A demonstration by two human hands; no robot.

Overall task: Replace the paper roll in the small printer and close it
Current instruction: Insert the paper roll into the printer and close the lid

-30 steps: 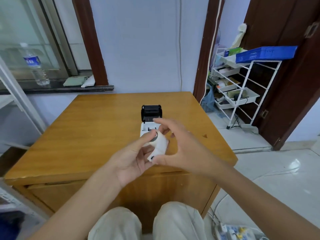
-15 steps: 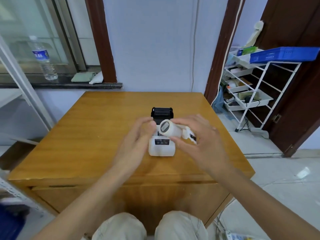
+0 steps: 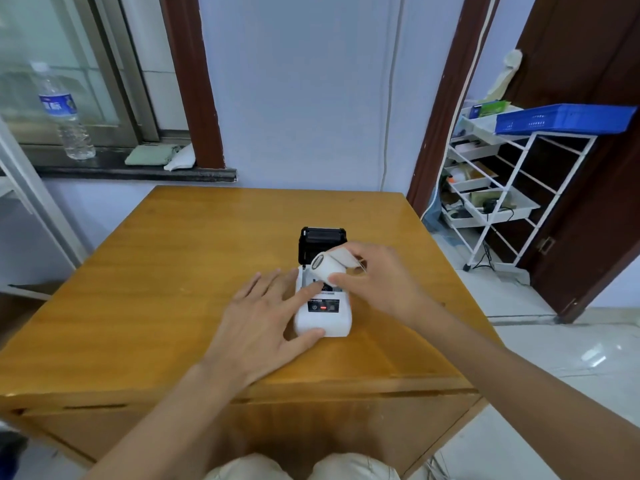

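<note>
Now you are at the loading step: your right hand (image 3: 377,282) pinches the small white paper roll (image 3: 327,266) just above the open bay of the small white plastic printer (image 3: 323,318). Its black lid (image 3: 322,242) stands raised at 12 o'clock. Your left hand (image 3: 263,323), fingers spread, steadies the body from 9 o'clock without gripping. Next, seat the roll squarely, then close the lid.

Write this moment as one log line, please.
right hand: holds paper roll above printer | left hand: steadies printer | lid: open
</note>
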